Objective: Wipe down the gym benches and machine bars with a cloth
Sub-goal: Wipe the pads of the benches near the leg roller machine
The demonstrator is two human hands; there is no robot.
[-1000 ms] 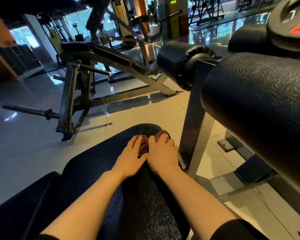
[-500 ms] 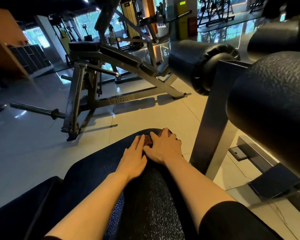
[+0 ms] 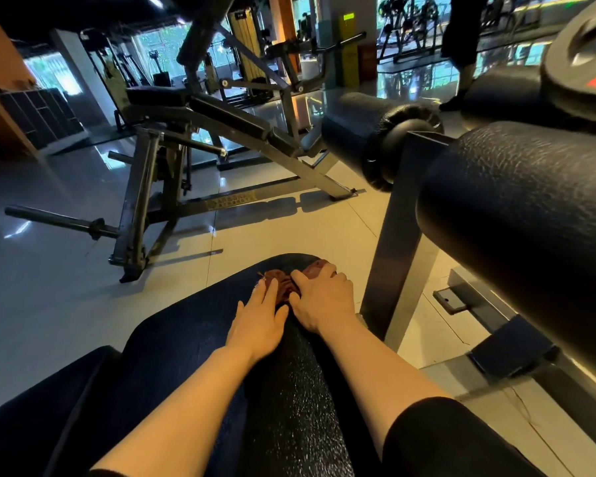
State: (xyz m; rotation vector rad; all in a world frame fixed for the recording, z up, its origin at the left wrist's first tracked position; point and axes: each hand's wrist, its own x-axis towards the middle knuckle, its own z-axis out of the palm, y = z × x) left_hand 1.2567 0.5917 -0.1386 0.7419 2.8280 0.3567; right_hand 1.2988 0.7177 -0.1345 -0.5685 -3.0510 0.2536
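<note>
A dark brown cloth [image 3: 283, 282] lies bunched near the far end of a black padded bench [image 3: 186, 339] in front of me. My left hand [image 3: 258, 320] lies flat with straight fingers, its fingertips pressing the cloth's left side. My right hand [image 3: 324, 297] sits beside it with fingers curled over the cloth's right part, gripping it. Most of the cloth is hidden under the two hands. A thick black roller pad [image 3: 516, 228] on a grey steel post [image 3: 399, 235] stands close on the right.
A second roller pad [image 3: 365, 132] and a weight plate [image 3: 585, 53] are at upper right. A grey plate-loaded machine [image 3: 172, 160] with a protruding bar [image 3: 59, 220] stands on the tiled floor ahead. A person's legs [image 3: 461, 46] are far back right.
Both hands and the cloth have slid a little along the bench pad, right then back left, staying at its far end. My view has shifted slightly.
</note>
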